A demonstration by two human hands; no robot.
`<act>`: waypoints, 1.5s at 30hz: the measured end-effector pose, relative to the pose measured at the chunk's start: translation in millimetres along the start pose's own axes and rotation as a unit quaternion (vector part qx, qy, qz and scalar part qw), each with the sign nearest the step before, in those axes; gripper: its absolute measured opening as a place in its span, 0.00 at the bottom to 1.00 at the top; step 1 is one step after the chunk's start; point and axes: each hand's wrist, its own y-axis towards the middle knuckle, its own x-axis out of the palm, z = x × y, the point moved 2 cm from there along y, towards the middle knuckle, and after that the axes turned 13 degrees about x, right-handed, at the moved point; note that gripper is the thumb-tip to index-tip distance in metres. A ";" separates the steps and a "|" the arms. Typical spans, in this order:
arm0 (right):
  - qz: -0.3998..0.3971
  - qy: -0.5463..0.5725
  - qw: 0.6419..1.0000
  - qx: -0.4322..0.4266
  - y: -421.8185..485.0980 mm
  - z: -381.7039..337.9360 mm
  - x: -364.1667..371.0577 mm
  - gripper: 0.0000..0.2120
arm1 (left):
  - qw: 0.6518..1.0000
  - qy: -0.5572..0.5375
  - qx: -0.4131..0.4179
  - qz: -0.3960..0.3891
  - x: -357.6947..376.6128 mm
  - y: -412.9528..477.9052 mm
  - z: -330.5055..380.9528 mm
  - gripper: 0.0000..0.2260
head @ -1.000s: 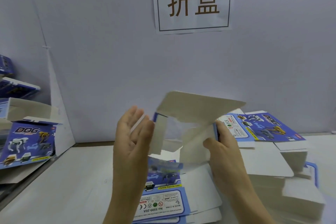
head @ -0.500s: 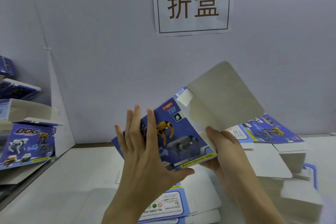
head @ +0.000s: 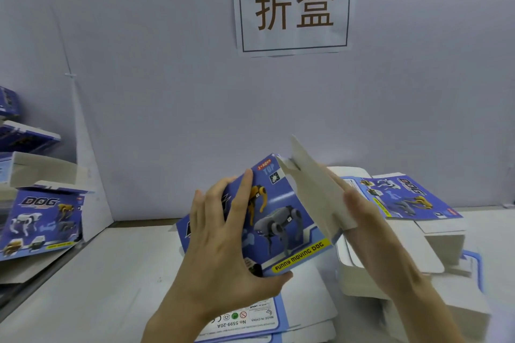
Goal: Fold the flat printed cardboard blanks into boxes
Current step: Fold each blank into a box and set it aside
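Observation:
I hold a blue printed box (head: 281, 220) with robot dogs and the words "FUNNY MOVING DOG" above the table. My left hand (head: 223, 245) grips its left side, fingers spread over the printed face and thumb under the bottom edge. My right hand (head: 370, 234) lies with straight fingers against the grey end flap (head: 315, 189), which stands tilted at the box's right end. Flat blanks (head: 250, 320) lie on the table under my hands. More blanks (head: 404, 200) are stacked at the right.
Folded blue boxes (head: 41, 217) are piled at the left edge against a white divider. A paper sign (head: 292, 5) hangs on the pale wall behind. The white table (head: 97, 287) runs between the piles.
The box has turned its printed face toward me. The grey end flap has swung down from upright toward the box's right end under my right hand.

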 end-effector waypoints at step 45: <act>0.108 -0.074 0.987 0.093 6.8 11.5 -6.7 0.13 | 0.992 0.118 0.049 -0.007 -1.6 2.7 2.5 0.54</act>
